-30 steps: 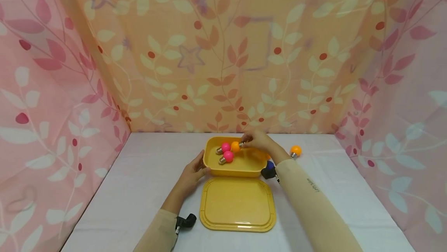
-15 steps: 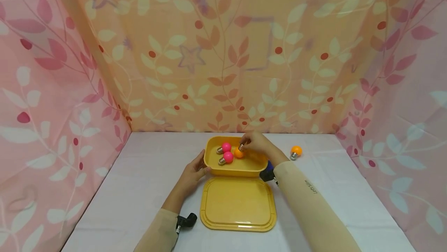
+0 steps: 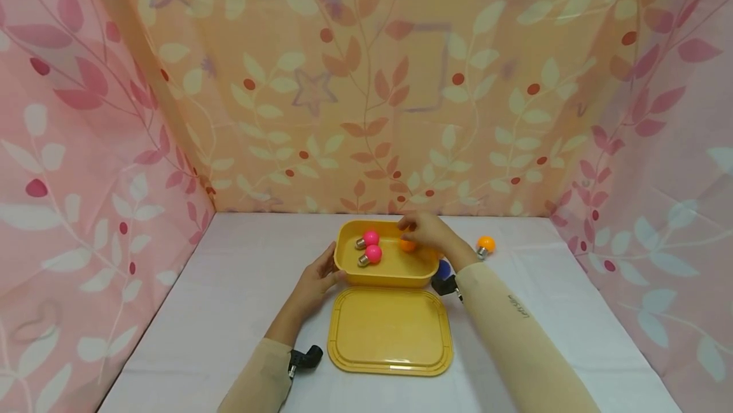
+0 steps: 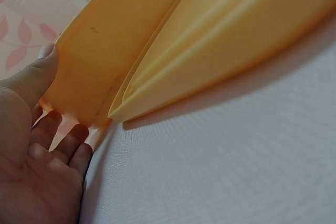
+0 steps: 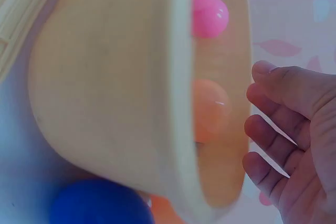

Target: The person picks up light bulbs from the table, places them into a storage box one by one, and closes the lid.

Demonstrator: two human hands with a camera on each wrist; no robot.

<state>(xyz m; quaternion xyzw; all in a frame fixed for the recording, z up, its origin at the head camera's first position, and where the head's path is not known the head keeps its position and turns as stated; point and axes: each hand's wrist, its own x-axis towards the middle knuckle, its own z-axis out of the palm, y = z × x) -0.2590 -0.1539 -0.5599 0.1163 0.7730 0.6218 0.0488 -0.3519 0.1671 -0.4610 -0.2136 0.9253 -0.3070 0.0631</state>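
Note:
An open yellow box (image 3: 382, 280) holds two pink light bulbs (image 3: 373, 254) and an orange light bulb (image 3: 408, 245). At its left end my left hand (image 3: 312, 282) holds the corner; in the left wrist view the thumb (image 4: 39, 74) lies on the wall and the fingers bend against the far side. My right hand (image 3: 428, 231) hovers over the box's back right part, partly covering the orange bulb. Seen from the right wrist, its fingers (image 5: 273, 135) are loosely bent near the rim, with nothing between them, and the orange bulb lies inside apart from them.
The yellow lid (image 3: 390, 331) lies flat in front of the box. Another orange light bulb (image 3: 485, 245) is on the table to the right. A blue round thing (image 5: 100, 203) sits beside the box's right end, with something orange behind it. Patterned cloth walls (image 3: 366, 82) enclose the table.
The right hand has let go of the orange bulb and lifted back to the right; the bulb now lies farther right in the box. My left hand stays at the corner.

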